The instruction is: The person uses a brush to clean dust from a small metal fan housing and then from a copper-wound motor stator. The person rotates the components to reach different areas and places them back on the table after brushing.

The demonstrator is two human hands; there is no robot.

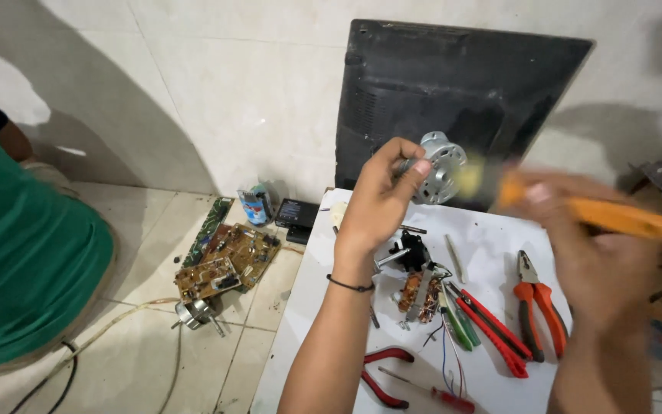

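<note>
Left hand [381,199] grips a metal motor part [440,166]; right hand [595,253] – blurred – is closed on an orange-handled tool [607,216].
The part may be slipped off – pinched only by fingertips, above the white table's [492,245] far edge.

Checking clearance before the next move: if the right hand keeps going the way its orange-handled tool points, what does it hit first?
Probably the metal motor part held up by the left hand. The right hand aims the orange-handled tool leftward at it, though motion blur hides the tip and depth.
</note>
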